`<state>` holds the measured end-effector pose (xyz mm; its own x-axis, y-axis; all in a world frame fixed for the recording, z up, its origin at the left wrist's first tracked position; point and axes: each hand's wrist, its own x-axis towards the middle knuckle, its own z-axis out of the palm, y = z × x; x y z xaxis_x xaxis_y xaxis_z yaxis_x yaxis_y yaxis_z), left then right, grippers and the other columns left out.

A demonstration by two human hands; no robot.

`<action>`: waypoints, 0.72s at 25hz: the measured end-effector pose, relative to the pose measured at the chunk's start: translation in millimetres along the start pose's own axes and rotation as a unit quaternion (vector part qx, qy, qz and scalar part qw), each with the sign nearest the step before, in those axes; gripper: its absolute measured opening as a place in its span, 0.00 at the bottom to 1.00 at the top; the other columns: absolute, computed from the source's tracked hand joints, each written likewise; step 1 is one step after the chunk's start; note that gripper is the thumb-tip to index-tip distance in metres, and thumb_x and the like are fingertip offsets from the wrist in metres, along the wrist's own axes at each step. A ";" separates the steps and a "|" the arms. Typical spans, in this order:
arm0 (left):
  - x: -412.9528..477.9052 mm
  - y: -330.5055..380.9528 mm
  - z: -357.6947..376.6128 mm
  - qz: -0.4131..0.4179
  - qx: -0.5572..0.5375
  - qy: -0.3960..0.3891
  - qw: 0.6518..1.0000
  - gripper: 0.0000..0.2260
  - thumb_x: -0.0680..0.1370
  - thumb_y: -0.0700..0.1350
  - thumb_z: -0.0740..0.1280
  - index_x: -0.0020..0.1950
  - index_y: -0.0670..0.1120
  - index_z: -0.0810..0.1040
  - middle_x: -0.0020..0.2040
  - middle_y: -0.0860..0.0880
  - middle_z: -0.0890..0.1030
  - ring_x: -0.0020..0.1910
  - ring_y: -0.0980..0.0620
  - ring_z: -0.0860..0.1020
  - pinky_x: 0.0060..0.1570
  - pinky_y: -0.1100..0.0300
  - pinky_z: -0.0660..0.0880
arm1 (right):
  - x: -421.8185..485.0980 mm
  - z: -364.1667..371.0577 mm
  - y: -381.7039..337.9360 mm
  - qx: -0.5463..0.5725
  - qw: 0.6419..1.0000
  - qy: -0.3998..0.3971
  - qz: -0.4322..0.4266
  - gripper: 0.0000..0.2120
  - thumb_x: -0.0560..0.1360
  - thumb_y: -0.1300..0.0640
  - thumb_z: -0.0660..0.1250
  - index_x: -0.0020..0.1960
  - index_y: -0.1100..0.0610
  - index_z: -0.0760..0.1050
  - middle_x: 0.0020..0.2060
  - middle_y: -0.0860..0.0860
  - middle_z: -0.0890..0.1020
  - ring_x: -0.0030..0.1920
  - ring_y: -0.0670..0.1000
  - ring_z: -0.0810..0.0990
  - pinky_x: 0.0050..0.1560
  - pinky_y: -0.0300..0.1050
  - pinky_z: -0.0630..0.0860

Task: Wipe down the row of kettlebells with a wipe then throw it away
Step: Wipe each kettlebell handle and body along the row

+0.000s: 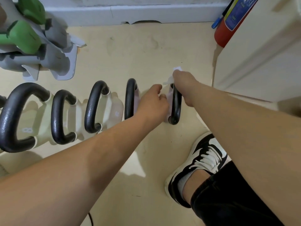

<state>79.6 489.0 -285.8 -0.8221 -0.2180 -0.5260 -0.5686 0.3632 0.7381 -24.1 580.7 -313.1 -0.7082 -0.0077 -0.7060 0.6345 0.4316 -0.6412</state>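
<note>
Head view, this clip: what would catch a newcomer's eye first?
Both bare arms reach to the rightmost kettlebell in a floor row of black-handled kettlebells; the right hand presses a white wipe at its handle while the left hand steadies its body. A red fire extinguisher stands upper right, and green-and-grey dumbbells sit racked upper left.

Your arms are bare from the wrists all the way up to where they leave the picture, with no sleeves, watch or jewellery showing on either one. Your left hand (154, 99) and right hand (184, 82) wear no gloves. On your one visible foot you have a black and white sneaker (197, 162) with white laces and a white sole, over a short grey sock (184, 179). Above the bare ankle, your leg is covered by tight black leggings (228, 198).
</note>
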 end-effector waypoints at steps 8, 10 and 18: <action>1.0 -0.2 2.1 -0.021 -0.040 0.039 0.998 0.20 0.83 0.44 0.57 0.75 0.54 0.69 0.64 0.54 0.75 0.63 0.57 0.74 0.60 0.61 0.73 | -49.7 19.8 53.2 -0.281 0.947 0.060 -0.143 0.29 0.82 0.49 0.56 0.78 0.59 0.54 0.63 0.58 0.74 0.52 0.57 0.79 0.49 0.50 0.75; -5.8 -4.5 2.8 -0.019 -0.055 0.033 0.998 0.20 0.83 0.42 0.57 0.75 0.53 0.69 0.65 0.53 0.73 0.55 0.62 0.75 0.50 0.66 0.72 | -63.1 21.1 49.0 -0.225 0.970 0.039 -0.083 0.27 0.77 0.42 0.54 0.73 0.52 0.66 0.53 0.47 0.76 0.53 0.54 0.81 0.52 0.49 0.75; -2.3 13.3 -21.2 -0.063 -0.295 0.020 0.953 0.14 0.80 0.58 0.66 0.48 0.48 0.81 0.50 0.52 0.85 0.51 0.53 0.85 0.56 0.53 0.81 | -85.7 -17.7 -33.5 0.045 0.995 -0.027 -0.082 0.14 0.83 0.50 0.59 0.52 0.60 0.77 0.44 0.57 0.84 0.44 0.57 0.85 0.51 0.52 0.82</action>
<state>73.3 475.2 -265.8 -0.7398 -0.2644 -0.6187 -0.5713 -0.2390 0.7852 9.9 582.9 -225.8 -0.7887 -0.1209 -0.6028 0.5385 0.3371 -0.7722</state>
